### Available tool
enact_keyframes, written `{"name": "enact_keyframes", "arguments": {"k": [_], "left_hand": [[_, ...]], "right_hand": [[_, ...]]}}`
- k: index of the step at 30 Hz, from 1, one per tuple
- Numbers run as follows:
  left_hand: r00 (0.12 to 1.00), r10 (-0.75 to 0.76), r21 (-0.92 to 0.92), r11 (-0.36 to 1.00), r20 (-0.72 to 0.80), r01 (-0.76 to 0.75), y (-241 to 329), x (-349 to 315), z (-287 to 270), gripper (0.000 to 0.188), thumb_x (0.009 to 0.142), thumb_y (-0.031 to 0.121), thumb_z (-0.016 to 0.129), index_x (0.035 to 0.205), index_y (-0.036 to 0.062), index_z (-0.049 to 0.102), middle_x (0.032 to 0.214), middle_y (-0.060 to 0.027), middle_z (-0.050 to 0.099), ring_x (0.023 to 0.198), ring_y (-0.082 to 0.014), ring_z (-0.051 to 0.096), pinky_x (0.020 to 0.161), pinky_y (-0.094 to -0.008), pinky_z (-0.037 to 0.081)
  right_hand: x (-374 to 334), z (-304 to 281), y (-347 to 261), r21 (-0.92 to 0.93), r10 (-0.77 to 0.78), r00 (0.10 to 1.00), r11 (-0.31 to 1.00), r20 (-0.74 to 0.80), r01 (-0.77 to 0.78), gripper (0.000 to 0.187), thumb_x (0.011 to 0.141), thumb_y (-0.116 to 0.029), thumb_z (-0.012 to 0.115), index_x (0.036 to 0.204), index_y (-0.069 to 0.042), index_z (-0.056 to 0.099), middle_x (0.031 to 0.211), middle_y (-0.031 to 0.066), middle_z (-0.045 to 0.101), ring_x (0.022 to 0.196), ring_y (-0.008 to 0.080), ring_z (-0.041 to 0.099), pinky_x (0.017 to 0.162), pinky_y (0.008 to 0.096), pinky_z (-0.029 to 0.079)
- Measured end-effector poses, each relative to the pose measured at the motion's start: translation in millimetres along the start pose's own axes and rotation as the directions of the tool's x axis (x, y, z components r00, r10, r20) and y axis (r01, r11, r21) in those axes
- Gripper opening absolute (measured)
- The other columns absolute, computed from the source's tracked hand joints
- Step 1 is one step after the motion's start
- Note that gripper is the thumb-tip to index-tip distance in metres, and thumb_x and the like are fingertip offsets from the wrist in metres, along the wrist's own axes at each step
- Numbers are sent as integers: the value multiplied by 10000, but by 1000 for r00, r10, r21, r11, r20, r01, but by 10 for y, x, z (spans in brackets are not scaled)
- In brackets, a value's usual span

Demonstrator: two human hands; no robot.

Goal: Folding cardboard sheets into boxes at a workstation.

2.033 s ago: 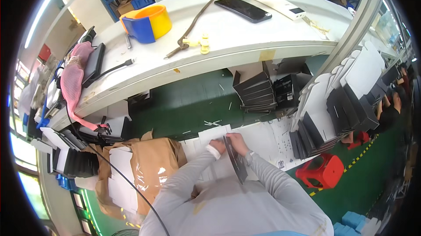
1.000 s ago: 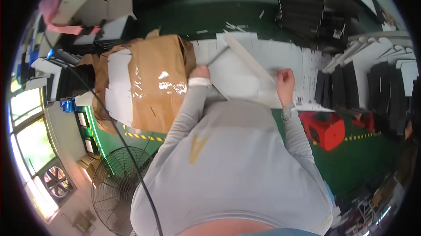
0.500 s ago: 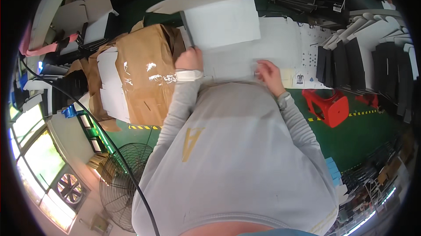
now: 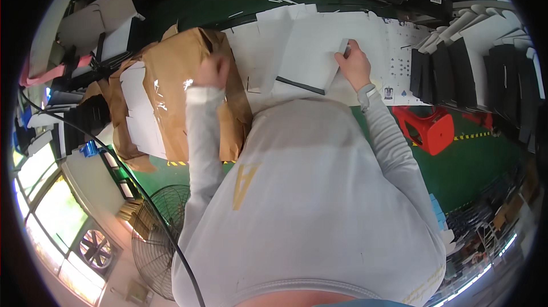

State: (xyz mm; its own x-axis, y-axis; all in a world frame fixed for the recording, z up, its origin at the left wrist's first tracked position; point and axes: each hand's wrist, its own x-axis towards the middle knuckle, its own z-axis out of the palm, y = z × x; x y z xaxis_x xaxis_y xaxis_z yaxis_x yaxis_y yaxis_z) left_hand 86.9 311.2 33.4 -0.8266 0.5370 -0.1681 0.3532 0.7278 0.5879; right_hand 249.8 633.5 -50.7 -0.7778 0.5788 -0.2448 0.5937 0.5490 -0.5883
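Flat white cardboard sheet [image 4: 319, 50] lies on the white worktable [image 4: 399, 87] just ahead of our chest, and everything else we place against that sheet. Our right hand [image 4: 355, 64] rests on its right edge, fingers curled down and pinching the sheet's upper right corner. Our left hand [image 4: 212, 71] is off to the left of the sheet, closed into a loose fist over the brown paper wrapping [image 4: 171, 87]; we cannot tell whether it grips the paper or only presses on it. That wrapping is torn open around a stack of white flat blanks [image 4: 140, 116], well left of the sheet. More white blanks [image 4: 257, 50] lie touching the sheet's left side. Right of the sheet stand rows of black and white folded cartons [image 4: 479, 73], and below those, a red plastic stool [image 4: 429, 127] on the green floor [image 4: 468, 164]. Far down and left of the sheet sits a floor fan [image 4: 157, 238].
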Motion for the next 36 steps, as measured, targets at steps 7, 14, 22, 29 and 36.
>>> {"name": "enact_keyframes", "arguments": {"k": [7, 14, 22, 29, 36], "left_hand": [[991, -101, -806, 592, -82, -6, -187, 714, 1448, 259, 881, 231, 576, 934, -7, 662, 758, -31, 639, 665, -95, 559, 620, -235, 469], [988, -98, -804, 593, -123, -41, -165, 636, 1797, 228, 912, 163, 529, 962, -29, 641, 830, -75, 670, 735, -119, 592, 711, -236, 467], [984, -104, -873, 454, 147, 179, 218, 477, 1591, 319, 957, 203, 424, 981, -45, 623, 895, -96, 680, 774, -138, 609, 737, -248, 479], [999, 29, -779, 627, 41, 14, 69, 530, 1668, 310, 943, 193, 420, 890, -36, 621, 868, -138, 667, 742, -215, 610, 716, -310, 478], [956, -290, -902, 422, -35, 95, 91, 453, 1894, 155, 874, 153, 534, 887, 23, 617, 849, -119, 528, 770, -273, 525, 764, -335, 426]], "right_hand": [[-173, 58, -77, -91, -213, 960, 968, 182, 232, 397, 756, -187, 566, 1124, -39, 554, 830, 116, 622, 796, 312, 597, 656, 393, 484], [-171, 52, 45, -50, -505, 858, 858, 96, 511, 273, 837, -217, 570, 1071, -89, 626, 882, 109, 584, 883, 287, 508, 783, 366, 435], [82, 49, 140, 17, -439, 876, 895, 200, 445, 326, 809, -235, 628, 1097, -81, 621, 948, 103, 535, 935, 284, 456, 843, 354, 398], [473, -104, -82, -50, -490, 816, 848, 305, 528, 647, 691, -244, 688, 1283, -87, 480, 1158, 123, 487, 1107, 295, 428, 963, 355, 347], [203, -4, -214, -276, -602, 566, 508, 563, 816, 441, 804, -95, 501, 1244, -119, 518, 1041, 102, 584, 1011, 258, 527, 867, 353, 376]]}}
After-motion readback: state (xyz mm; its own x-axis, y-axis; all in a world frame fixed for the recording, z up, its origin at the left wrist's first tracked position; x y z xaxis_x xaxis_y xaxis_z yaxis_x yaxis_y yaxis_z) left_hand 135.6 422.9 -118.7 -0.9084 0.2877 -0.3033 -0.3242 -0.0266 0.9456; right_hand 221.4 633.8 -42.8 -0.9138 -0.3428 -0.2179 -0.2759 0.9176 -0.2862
